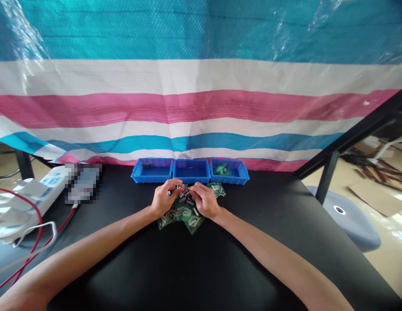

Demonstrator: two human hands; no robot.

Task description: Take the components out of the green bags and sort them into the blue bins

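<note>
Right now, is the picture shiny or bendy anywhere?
In the head view, the clear plastic sheet shines with glare, the floor looks washed out on the right, and the wide lens makes the edges of the black tabletop slant.

Blue moulded-plastic trays: smooth, faint gloss. Green epoxy circuit boards: glossy. Matt black laminate tabletop: smooth. Striped woven-plastic tarpaulin: coarse weave, sheen.

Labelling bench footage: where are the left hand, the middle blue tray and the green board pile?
left hand [167, 198], head view, back of the hand
middle blue tray [191, 179], head view, front wall
green board pile [192, 223], head view, lower edge of the pile
</note>
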